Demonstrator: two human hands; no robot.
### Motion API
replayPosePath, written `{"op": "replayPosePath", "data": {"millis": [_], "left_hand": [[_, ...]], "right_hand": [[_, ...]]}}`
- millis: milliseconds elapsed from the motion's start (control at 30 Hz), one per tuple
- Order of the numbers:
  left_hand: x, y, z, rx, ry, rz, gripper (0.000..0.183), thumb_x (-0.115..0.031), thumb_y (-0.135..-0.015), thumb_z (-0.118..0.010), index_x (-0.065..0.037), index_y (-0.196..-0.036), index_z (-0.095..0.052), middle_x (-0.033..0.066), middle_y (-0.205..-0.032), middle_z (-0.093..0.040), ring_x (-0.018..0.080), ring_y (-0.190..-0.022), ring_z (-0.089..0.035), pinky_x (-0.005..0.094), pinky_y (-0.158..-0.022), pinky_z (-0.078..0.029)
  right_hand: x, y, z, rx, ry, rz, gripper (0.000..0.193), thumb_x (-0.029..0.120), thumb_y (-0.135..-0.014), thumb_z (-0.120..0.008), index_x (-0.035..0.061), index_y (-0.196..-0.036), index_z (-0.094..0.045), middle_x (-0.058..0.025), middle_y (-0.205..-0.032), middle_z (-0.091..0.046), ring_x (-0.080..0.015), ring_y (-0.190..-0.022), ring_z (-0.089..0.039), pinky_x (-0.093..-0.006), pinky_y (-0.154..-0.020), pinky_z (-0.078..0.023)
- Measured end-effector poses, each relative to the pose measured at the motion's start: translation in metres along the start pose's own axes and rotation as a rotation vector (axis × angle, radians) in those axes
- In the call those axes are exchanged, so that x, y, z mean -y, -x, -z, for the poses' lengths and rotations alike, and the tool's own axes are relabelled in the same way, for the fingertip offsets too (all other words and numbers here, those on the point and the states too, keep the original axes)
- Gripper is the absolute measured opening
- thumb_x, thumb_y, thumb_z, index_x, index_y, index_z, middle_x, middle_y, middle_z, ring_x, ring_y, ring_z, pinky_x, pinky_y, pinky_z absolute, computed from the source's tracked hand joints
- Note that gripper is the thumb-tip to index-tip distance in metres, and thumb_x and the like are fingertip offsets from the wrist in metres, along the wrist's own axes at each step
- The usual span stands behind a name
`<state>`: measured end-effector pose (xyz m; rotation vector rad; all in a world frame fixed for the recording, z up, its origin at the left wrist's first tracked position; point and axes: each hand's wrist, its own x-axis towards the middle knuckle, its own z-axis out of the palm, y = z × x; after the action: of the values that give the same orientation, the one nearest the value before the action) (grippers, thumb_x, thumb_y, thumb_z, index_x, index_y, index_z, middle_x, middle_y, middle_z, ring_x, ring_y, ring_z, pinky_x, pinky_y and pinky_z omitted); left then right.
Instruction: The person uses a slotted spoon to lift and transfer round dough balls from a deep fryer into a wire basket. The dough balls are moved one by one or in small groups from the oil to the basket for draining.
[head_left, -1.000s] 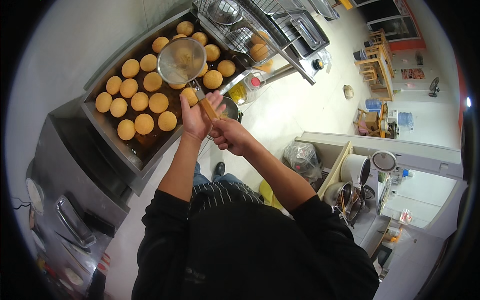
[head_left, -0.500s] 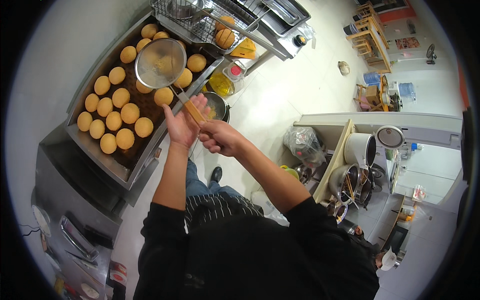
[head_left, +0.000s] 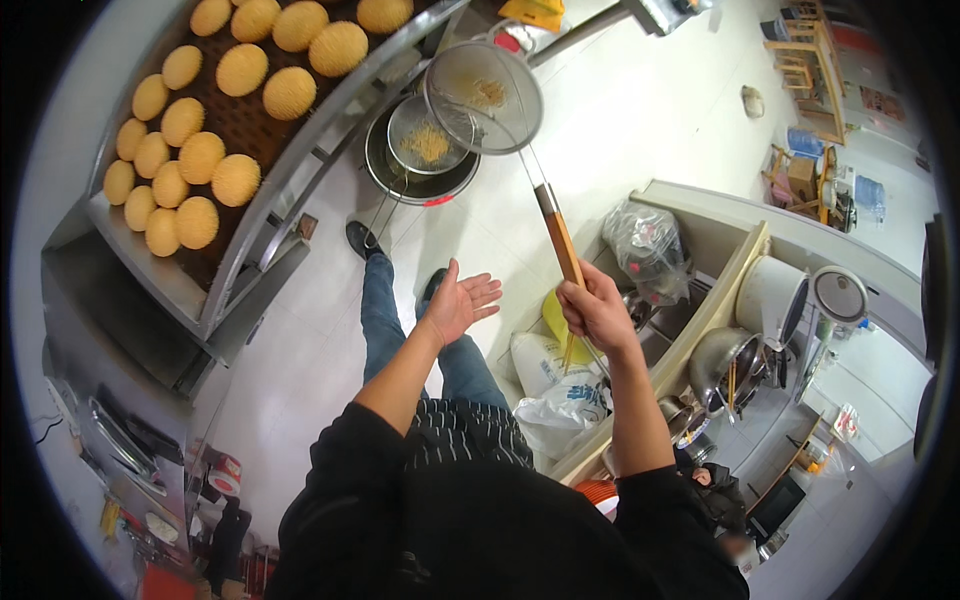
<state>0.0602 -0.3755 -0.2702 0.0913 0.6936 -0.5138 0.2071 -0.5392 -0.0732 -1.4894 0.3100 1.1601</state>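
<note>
My right hand is closed round the wooden handle of a skimmer, a round wire-mesh strainer with crumbs in its mesh. The strainer's head is raised over the floor, beside a dark pot. Resting in that pot's mouth is a second mesh strainer, with golden crumbs gathered in it. My left hand holds nothing; its palm is turned up and the fingers are spread, apart from the handle. Up on the left, several golden round balls sit in a wide metal fryer of brown oil.
To my right stands a counter bearing a white pot and a steel bowl. Below it are a clear plastic bag and white sacks. Another person is at the lower right. Beyond are wooden tables.
The skimmer has swung from above the fryer to the right, over the floor. My left hand has come away from its handle. The view has turned rightward, showing the pot and strainer fully.
</note>
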Motion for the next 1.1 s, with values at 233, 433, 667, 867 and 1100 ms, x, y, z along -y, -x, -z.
{"op": "replayPosePath", "data": {"millis": [233,433,667,867,1100], "left_hand": [[-0.037,-0.126,0.075,-0.323,0.028,-0.110,0.111,-0.080,-0.085,-0.036,0.009,-0.148,-0.017,0.0279,-0.150,-0.030,0.0368,-0.139,-0.033,0.0489,-0.112,-0.031],[-0.095,-0.210,0.082,-0.106,-0.078,-0.162,0.117,-0.086,-0.081,-0.030,0.007,-0.150,-0.014,0.0232,-0.154,-0.026,0.0315,-0.143,-0.026,0.0461,-0.116,-0.022],[-0.058,-0.029,0.151,-0.494,-0.298,0.021,0.094,-0.072,-0.092,-0.033,0.002,-0.150,-0.023,0.0190,-0.149,-0.038,0.0294,-0.138,-0.038,0.0484,-0.110,-0.030],[-0.011,0.208,0.187,-0.802,-0.230,-0.117,0.076,-0.059,-0.095,-0.045,0.002,-0.139,-0.040,0.0202,-0.127,-0.058,0.0312,-0.109,-0.060,0.0428,-0.091,-0.050],[-0.038,0.327,0.195,-1.005,-0.148,-0.309,0.066,-0.049,-0.097,-0.047,0.002,-0.138,-0.041,0.0194,-0.120,-0.060,0.0306,-0.102,-0.062,0.0442,-0.086,-0.052]], "right_hand": [[-0.120,-0.160,-0.008,-0.488,0.878,0.446,0.014,0.006,-0.088,-0.055,0.0047,-0.102,-0.053,-0.0191,-0.076,-0.055,-0.0391,-0.068,-0.055,-0.0457,-0.064,-0.046],[-0.184,-0.270,-0.033,-0.511,1.017,0.318,0.030,0.007,-0.089,-0.051,0.0093,-0.119,-0.052,-0.0224,-0.089,-0.059,-0.0446,-0.081,-0.059,-0.0517,-0.073,-0.048],[-0.169,-0.200,-0.033,-0.558,0.795,0.290,0.037,0.015,-0.089,-0.054,0.0013,-0.124,-0.050,-0.0310,-0.091,-0.062,-0.0467,-0.085,-0.062,-0.0500,-0.073,-0.049],[-0.092,-0.001,-0.057,-0.366,0.621,0.125,0.018,0.014,-0.090,-0.055,0.0019,-0.102,-0.050,-0.0156,-0.072,-0.053,-0.0260,-0.065,-0.056,-0.0383,-0.060,-0.045],[0.057,0.006,-0.175,0.115,0.994,0.321,0.021,0.021,-0.092,-0.054,0.0021,-0.098,-0.047,-0.0225,-0.068,-0.051,-0.0403,-0.065,-0.054,-0.0455,-0.060,-0.042]]}}
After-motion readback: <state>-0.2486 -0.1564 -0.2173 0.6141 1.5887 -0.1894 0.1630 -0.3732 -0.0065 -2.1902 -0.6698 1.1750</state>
